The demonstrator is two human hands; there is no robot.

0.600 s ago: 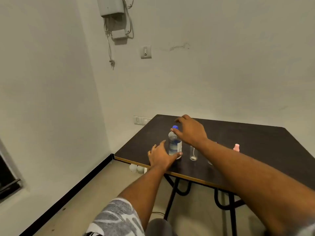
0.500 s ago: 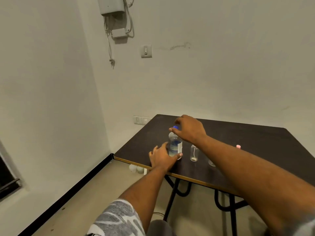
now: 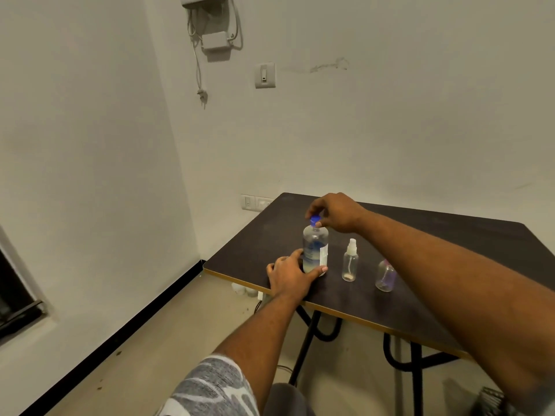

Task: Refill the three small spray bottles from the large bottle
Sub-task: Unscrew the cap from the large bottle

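Low in mid-frame, your left hand (image 3: 289,277) wraps the base of the upright, clear plastic large bottle (image 3: 314,250), its white label unreadable, near the front edge of the dark matte table (image 3: 450,250). Just above, your right hand (image 3: 338,213) pinches its round blue cap (image 3: 315,220). Rightward stand a small clear spray bottle with a white nozzle (image 3: 350,264) and a rounder clear bottle (image 3: 385,276) half hidden by your forearm.

A blue cap (image 3: 314,220) tops the clear large bottle (image 3: 314,250) on the dark brown table (image 3: 420,244); the sleeve (image 3: 210,388) is grey-and-white patterned.

large bottle (image 3: 314,250) on table (image 3: 450,250), spray bottle (image 3: 350,262) right
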